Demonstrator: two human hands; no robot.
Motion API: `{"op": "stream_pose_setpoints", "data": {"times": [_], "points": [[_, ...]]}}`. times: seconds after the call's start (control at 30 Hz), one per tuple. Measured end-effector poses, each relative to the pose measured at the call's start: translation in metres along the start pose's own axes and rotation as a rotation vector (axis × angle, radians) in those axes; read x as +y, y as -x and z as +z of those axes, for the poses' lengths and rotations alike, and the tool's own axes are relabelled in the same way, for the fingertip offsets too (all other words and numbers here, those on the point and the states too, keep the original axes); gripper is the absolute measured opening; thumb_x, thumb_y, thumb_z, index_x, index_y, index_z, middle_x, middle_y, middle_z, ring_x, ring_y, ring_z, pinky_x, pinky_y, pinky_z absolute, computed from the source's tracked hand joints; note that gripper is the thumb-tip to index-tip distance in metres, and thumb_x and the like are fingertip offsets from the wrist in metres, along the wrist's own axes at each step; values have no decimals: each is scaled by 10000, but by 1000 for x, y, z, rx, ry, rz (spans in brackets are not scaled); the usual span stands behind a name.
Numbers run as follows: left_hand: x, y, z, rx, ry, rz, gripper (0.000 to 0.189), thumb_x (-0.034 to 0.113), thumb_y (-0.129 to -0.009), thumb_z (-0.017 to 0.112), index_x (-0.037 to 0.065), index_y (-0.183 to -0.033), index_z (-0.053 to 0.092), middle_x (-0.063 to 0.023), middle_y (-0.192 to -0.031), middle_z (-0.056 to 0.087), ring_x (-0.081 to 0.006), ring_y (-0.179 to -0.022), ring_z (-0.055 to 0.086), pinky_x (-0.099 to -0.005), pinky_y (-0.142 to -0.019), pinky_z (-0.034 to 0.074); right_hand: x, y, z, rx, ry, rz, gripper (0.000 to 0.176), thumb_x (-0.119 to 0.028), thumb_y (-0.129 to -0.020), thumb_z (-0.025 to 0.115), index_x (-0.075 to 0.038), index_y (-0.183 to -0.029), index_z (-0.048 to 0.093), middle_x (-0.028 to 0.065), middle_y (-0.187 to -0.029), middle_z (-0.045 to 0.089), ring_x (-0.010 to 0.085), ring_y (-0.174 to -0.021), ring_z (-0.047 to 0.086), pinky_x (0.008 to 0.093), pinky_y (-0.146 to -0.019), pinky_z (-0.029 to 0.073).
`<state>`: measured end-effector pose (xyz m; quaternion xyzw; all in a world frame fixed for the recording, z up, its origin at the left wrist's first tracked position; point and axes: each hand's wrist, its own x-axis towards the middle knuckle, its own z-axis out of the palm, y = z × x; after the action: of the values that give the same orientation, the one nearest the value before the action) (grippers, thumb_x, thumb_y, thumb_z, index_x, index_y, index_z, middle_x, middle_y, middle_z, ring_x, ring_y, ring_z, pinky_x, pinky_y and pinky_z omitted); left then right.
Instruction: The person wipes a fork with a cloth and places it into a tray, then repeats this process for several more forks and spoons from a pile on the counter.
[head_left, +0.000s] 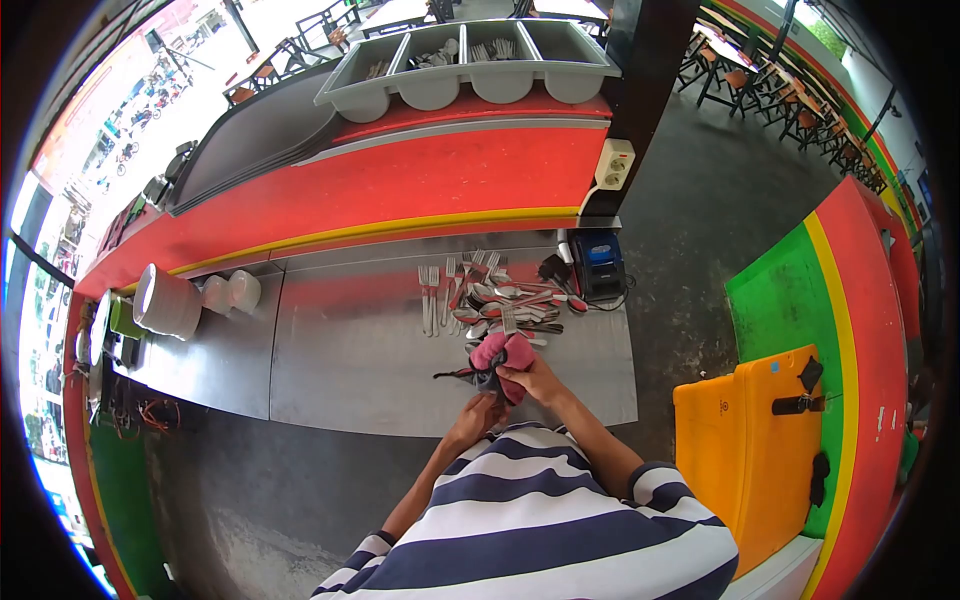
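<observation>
Close to my body, above the front of the steel counter (350, 370), both hands are closed around a bunched pink and dark grey cloth (517, 350). My left hand (482, 410) grips its dark lower part. My right hand (530, 382) presses on the pink part from the right. What looks like a fork's head (509, 319) sticks out beyond the far side of the cloth; its handle is hidden. Just past the cloth lies a mixed pile of spoons and forks (500, 297). Left of the pile, several forks (429, 300) lie side by side, tines pointing away from me.
A grey cutlery tray (470, 75) with four-part-style compartments stands on the red ledge (430, 170). At the counter's back right sits a dark blue device (600, 265) with a cable. Stacked white plates (167, 302) and bowls (243, 291) are at left. An orange box (740, 450) stands right.
</observation>
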<state>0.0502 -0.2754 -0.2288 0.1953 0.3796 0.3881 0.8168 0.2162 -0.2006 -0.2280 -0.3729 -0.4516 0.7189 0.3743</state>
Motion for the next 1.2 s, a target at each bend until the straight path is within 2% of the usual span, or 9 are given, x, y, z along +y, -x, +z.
{"op": "stream_pose_setpoints", "data": {"times": [0.03, 0.13, 0.17, 0.23, 0.4, 0.53, 0.93, 1.1, 1.2], "points": [[3, 1, 3, 57, 12, 40, 248, 262, -1042, 433, 54, -950, 531, -2, -782, 520, -108, -689, 468, -253, -643, 404, -3, 0, 2, 33, 40, 14, 387, -131, -858, 739, -63, -1196, 563, -20, -1039, 609, 98, -948, 571, 276, -824, 469], [2, 5, -1, 21, -551, 297, 241, 221, -1033, 450, 28, -952, 569, -11, -782, 559, -104, -701, 494, -248, -667, 422, -6, 2, 13, 113, 1, 5, 293, -146, -857, 744, -63, -1099, 600, -28, -935, 611, 85, -866, 562, 261, -765, 458], [1, 7, -1, 54, -613, 319, 245, 212, -1031, 454, 21, -938, 576, -8, -761, 555, -102, -692, 496, -252, -659, 425, -6, 3, 17, 137, -39, -4, 267, -152, -857, 745, -64, -1070, 609, -30, -903, 609, 81, -841, 556, 255, -747, 453], [7, 12, 5, 119, -737, 361, 254, 195, -1025, 462, 7, -911, 590, -3, -718, 548, -99, -672, 498, -260, -644, 431, -2, 3, 20, 208, -95, -27, 273, -152, -877, 724, -68, -1102, 596, -22, -939, 617, 82, -862, 573, 249, -749, 461], [4, 18, 5, 122, -839, 318, 286, 204, -1019, 462, -16, -912, 610, -20, -661, 544, -113, -619, 503, -277, -594, 433, -1, -1, 16, 301, -479, -144, 284, -146, -942, 634, -85, -1202, 541, -4, -1072, 629, 105, -942, 621, 270, -798, 500], [8, 23, 9, 166, -925, 280, 277, 202, -1004, 468, -16, -920, 617, -38, -641, 543, -130, -599, 512, -289, -586, 439, -1, 2, 13, 349, -539, -123, 271, -172, -943, 637, -102, -1190, 550, -11, -1065, 631, 101, -952, 620, 267, -814, 498], [-2, 36, -12, 151, -965, 382, 232, 170, -978, 488, -6, -906, 620, -53, -643, 563, -140, -591, 530, -294, -589, 448, 2, -2, -14, 427, -580, -111, 290, -195, -946, 628, -102, -1211, 554, 9, -1122, 635, 147, -1039, 617, 293, -909, 492], [-6, 48, -24, 141, -841, 323, 248, 165, -1002, 463, -6, -911, 617, -37, -679, 586, -120, -643, 544, -275, -623, 459, 10, -17, -49, 483, -588, -199, 329, -224, -964, 598, -103, -1263, 531, 22, -1193, 622, 161, -1084, 609, 321, -946, 487], [-4, 48, -23, 186, -684, 292, 259, 172, -1016, 449, -5, -928, 616, -27, -704, 597, -105, -673, 550, -257, -644, 460, 15, -18, -52, 407, -576, -172, 357, -247, -970, 585, -110, -1292, 509, 18, -1205, 617, 160, -1082, 611, 326, -930, 500]]}}
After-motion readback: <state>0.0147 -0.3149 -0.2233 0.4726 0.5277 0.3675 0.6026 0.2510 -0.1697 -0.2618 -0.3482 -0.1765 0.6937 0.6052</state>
